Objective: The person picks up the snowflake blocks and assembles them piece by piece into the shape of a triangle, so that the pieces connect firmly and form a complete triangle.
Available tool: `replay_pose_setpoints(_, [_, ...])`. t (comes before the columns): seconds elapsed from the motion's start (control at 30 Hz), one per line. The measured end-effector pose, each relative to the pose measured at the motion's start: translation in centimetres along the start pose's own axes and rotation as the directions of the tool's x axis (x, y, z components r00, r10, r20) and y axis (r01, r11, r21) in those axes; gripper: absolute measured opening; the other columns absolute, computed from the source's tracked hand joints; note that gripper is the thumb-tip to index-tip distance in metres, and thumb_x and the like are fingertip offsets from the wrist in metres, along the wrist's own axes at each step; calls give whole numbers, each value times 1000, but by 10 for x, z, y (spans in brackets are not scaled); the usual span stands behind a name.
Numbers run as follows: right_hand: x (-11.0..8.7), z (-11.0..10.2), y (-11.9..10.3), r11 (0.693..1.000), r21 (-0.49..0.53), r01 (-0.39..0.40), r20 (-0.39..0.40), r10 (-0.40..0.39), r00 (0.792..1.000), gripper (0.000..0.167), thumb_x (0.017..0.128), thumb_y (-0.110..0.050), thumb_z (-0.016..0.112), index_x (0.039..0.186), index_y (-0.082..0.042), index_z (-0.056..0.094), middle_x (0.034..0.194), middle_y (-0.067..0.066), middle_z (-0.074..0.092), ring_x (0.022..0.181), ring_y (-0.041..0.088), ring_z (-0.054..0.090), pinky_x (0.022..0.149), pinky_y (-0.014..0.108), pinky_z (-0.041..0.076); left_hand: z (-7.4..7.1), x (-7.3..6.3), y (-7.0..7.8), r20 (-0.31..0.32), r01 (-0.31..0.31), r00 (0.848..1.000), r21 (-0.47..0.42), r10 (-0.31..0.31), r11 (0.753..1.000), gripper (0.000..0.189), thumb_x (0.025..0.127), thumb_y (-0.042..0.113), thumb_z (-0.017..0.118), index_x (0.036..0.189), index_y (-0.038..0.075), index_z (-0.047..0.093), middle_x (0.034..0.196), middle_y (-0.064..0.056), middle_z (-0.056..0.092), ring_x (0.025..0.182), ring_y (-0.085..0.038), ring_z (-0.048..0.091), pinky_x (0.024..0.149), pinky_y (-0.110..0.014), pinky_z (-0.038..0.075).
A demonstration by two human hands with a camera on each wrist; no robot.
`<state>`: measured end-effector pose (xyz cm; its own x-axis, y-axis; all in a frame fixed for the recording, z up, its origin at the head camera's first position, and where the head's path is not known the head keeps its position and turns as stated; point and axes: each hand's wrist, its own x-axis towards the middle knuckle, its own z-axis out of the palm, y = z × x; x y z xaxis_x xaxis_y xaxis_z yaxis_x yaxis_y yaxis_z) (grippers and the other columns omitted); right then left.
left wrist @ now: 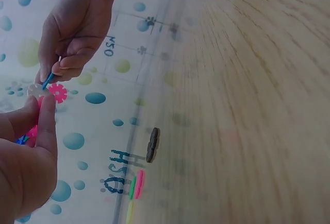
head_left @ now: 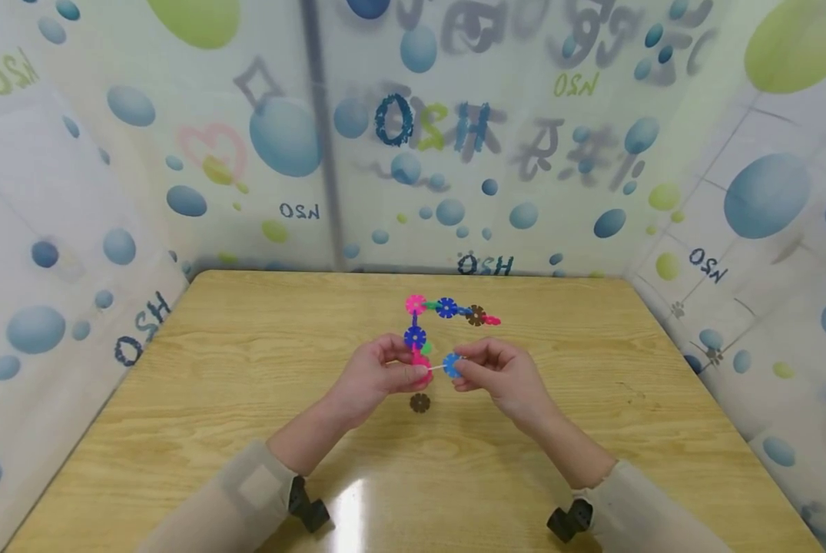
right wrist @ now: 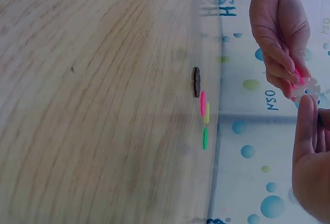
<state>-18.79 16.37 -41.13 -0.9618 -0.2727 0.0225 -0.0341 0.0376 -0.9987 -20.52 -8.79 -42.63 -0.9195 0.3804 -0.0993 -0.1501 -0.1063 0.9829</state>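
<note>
Centre of the head frame: two hands near each other, a narrow gap between them, both clamped on small notched discs. Left hand [head_left: 371, 378] pinches a pink disc [head_left: 420, 359] between thumb and fingers. Right hand [head_left: 509, 375] pinches a light blue disc [head_left: 450, 365] by its right side.

A white disc [right wrist: 313, 85] sits between the two sets of fingertips, seen edge-on from the head. The light blue disc touches it; whether slotted in, cannot tell.

From the left hand a chain of joined discs [head_left: 446, 308] runs toward the top of the frame: dark blue pieces first, then a pink corner disc [head_left: 416, 305], where it turns right through green, blue and brown to a red end piece [head_left: 493, 320].

Loose on the wooden tabletop [head_left: 247, 338]: a brown disc [head_left: 419, 402] just below the left hand's fingertips. Lower centre of the left wrist frame adds a loose pink disc [left wrist: 139, 184], a green disc [left wrist: 132, 188] and a yellow disc [left wrist: 129, 212], grouped closely.

Upper half of the head frame: pale wall covering [head_left: 523, 153] printed with blue and green drops.
</note>
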Motion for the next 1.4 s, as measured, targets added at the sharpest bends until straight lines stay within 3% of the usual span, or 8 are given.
replay_pose_setpoints(0.2, [1, 2, -1, 1000, -12, 10, 0, -10, 1000, 27, 107, -5, 70, 128, 11, 67, 105, 5, 75, 85, 13, 80, 85, 37, 70, 2, -1, 2, -2, -4, 1000, -8, 4, 1000, 24, 102, -3, 74, 121, -3, 59, 109, -8, 74, 97, -20, 81, 93, -40, 69])
replay_pose_setpoints(0.37, [2, 1, 0, 999, -24, 29, 21, -29, 999, 27, 107, -6, 70, 128, 11, 67, 102, 6, 75, 85, 12, 80, 84, 36, 70, 2, -5, 8, -12, 12, 1000, -23, -13, 1000, 41, 104, -4, 70, 142, -8, 56, 122, -14, 70, 103, -21, 80, 96, -38, 67])
replay_pose_setpoints(0.5, [2, 0, 0, 999, -27, 31, 15, -30, 999, 27, 107, -7, 71, 128, 9, 67, 105, 8, 74, 86, 13, 80, 85, 35, 70, 4, -8, 14, -29, 43, 999, -29, -44, 999, 50, 107, -4, 65, 154, -6, 50, 132, -24, 70, 116, -36, 79, 99, -37, 66])
replay_pose_setpoints(0.6, [3, -1, -1, 999, -31, 23, 4, -23, 1000, 27, 107, -8, 71, 128, 9, 67, 108, 10, 74, 87, 15, 80, 85, 35, 70, 6, -7, 14, -35, 54, 998, -34, -55, 998, 46, 109, -2, 63, 152, -10, 49, 133, -30, 73, 127, -44, 73, 100, -39, 65])
replay_pose_setpoints(0.8, [4, 2, 1, 1000, -23, 22, -6, -22, 1000, 27, 106, -7, 71, 127, 11, 67, 105, 8, 74, 85, 14, 80, 85, 35, 70, 13, -6, 11, -86, 45, 995, -59, -50, 997, 39, 110, -3, 59, 146, -18, 51, 137, -35, 70, 129, -44, 72, 100, -39, 65])
replay_pose_setpoints(1.13, [5, 12, 4, 999, 16, 48, -31, -47, 998, 26, 106, -4, 71, 126, 12, 66, 97, 5, 74, 84, 13, 80, 85, 38, 70, 16, -6, 5, -153, 46, 986, -97, -61, 994, 30, 111, -3, 58, 139, -13, 57, 132, -32, 73, 123, -37, 77, 99, -36, 66])
replay_pose_setpoints(1.4, [5, 8, 3, 1000, 7, 28, -58, -27, 998, 27, 107, -7, 70, 129, 8, 67, 97, 4, 74, 85, 12, 79, 84, 34, 70, 17, -4, 3, -125, 8, 992, -110, -22, 994, 40, 110, -2, 61, 147, -6, 46, 131, -32, 74, 125, -40, 76, 102, -42, 64])
